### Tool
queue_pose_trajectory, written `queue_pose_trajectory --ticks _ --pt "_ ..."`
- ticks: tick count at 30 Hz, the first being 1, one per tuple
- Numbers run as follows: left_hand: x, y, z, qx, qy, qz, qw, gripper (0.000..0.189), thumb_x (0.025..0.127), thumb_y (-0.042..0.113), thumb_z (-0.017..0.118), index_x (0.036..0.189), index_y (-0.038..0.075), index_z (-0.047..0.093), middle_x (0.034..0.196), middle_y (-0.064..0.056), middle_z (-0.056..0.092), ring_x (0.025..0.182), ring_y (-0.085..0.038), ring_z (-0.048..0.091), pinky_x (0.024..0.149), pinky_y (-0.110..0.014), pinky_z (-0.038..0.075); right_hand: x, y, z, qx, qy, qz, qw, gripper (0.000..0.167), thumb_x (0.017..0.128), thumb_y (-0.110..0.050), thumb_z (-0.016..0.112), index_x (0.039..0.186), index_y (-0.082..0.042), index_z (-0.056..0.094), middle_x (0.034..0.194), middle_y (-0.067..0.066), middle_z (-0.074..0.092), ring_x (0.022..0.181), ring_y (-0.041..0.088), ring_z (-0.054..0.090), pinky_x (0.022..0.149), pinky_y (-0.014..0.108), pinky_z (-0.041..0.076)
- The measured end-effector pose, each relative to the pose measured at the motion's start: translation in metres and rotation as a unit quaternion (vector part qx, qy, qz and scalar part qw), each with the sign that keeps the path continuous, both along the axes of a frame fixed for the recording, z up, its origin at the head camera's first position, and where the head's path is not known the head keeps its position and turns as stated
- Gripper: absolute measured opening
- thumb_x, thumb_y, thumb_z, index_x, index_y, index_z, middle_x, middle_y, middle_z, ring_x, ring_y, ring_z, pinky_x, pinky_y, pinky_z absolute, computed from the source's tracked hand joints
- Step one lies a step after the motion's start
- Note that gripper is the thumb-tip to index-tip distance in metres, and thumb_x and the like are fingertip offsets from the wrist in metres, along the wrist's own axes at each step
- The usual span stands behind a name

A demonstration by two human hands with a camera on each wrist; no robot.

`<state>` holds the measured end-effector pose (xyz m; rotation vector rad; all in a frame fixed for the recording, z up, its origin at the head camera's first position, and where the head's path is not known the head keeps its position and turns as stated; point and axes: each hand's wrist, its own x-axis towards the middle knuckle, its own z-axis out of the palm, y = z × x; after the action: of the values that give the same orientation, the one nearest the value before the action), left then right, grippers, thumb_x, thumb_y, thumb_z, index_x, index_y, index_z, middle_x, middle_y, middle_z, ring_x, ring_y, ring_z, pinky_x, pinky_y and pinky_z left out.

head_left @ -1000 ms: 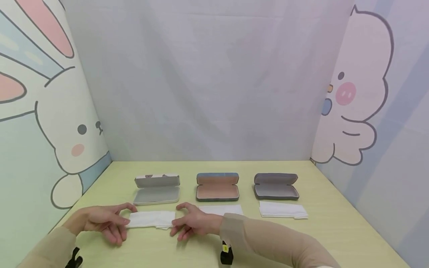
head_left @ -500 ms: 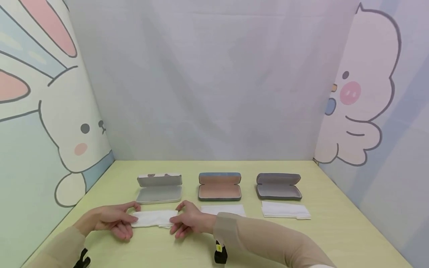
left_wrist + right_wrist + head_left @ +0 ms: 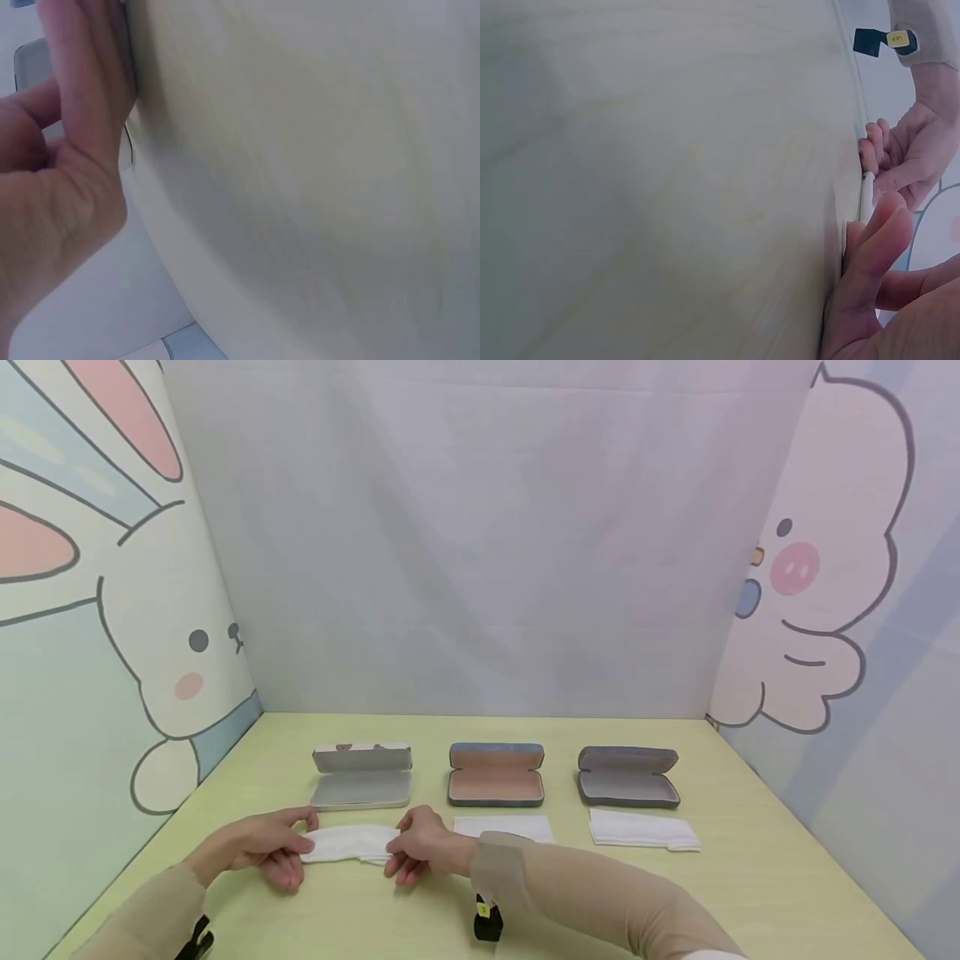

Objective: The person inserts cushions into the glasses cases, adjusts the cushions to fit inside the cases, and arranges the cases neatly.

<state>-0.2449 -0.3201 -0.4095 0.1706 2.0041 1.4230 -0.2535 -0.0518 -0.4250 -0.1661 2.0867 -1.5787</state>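
Observation:
A folded white cloth (image 3: 347,844) lies across the front left of the table, its middle slightly bowed. My left hand (image 3: 273,850) pinches its left end between thumb and fingers, and my right hand (image 3: 427,845) pinches the right end. Just behind the cloth is an open glasses case with a grey lining (image 3: 362,790). In the right wrist view, the cloth (image 3: 867,196) shows as a thin white strip by the left hand (image 3: 915,154). The left wrist view shows the left hand (image 3: 82,142) low at the tabletop; its fingertips are out of frame.
Two more open glasses cases stand in the row, one with a pink lining (image 3: 496,787) and a dark grey one (image 3: 628,788). Before them lie a second folded white cloth (image 3: 504,827), partly behind the right wrist, and a third (image 3: 643,830). A fabric wall (image 3: 480,543) closes the back.
The hands have come slightly closer together, and the cloth between them now bows a little. The whole head view has shifted slightly; the cases and other cloths stay put.

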Motion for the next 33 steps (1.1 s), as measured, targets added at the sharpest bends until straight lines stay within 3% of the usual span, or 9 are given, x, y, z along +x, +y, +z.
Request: queue_pose_trajectory --ticks 5,11,15,25,33 --pt "-0.001 0.003 -0.001 -0.016 0.005 0.017 0.9997 0.020 0.097 0.007 0.051 0.106 -0.001 0.035 0.065 -0.007 0.070 0.056 -0.011 0.068 0.051 -0.021 0.057 0.000 0.001 0.000 0.003 0.002 0.003 1.0000 0.015 0.088 0.001 0.062 0.092 -0.004 0.049 0.059 0.015 0.068 0.035 0.012 0.051 0.033 0.021 0.044" --pt "-0.007 -0.011 -0.001 0.035 -0.021 -0.002 0.9992 0.016 0.096 0.005 0.052 0.101 0.000 0.037 0.072 -0.009 0.073 0.063 -0.012 0.071 0.057 -0.021 0.058 -0.008 0.002 0.005 0.001 0.005 0.018 0.9998 0.010 0.089 0.000 0.063 0.088 -0.003 0.053 0.065 0.019 0.070 0.037 0.010 0.052 0.035 0.019 0.045" --pt "-0.015 -0.017 0.005 0.053 -0.028 -0.005 0.9982 0.016 0.097 0.005 0.051 0.101 0.000 0.036 0.074 -0.007 0.073 0.064 -0.011 0.071 0.058 -0.020 0.058 -0.021 0.003 0.011 -0.011 0.002 0.023 0.9997 0.012 0.088 0.000 0.063 0.082 -0.003 0.053 0.065 0.017 0.071 0.038 0.010 0.054 0.037 0.019 0.046" --pt "-0.044 -0.019 0.022 0.045 -0.001 0.042 0.9981 0.018 0.098 0.006 0.051 0.104 -0.002 0.037 0.073 -0.005 0.071 0.066 -0.009 0.071 0.065 -0.023 0.060 -0.064 -0.002 0.033 -0.027 0.001 0.025 0.9993 0.006 0.089 -0.002 0.064 0.085 0.000 0.060 0.057 0.007 0.066 0.043 0.012 0.058 0.042 0.021 0.050" --pt "-0.059 -0.016 0.021 0.064 0.020 0.068 0.9955 0.008 0.099 0.006 0.048 0.096 -0.001 0.045 0.072 -0.002 0.069 0.068 -0.008 0.071 0.067 -0.021 0.060 -0.087 -0.004 0.026 -0.041 -0.004 0.006 0.9991 0.005 0.089 -0.003 0.064 0.091 0.001 0.061 0.060 0.007 0.066 0.044 0.011 0.057 0.043 0.021 0.051"
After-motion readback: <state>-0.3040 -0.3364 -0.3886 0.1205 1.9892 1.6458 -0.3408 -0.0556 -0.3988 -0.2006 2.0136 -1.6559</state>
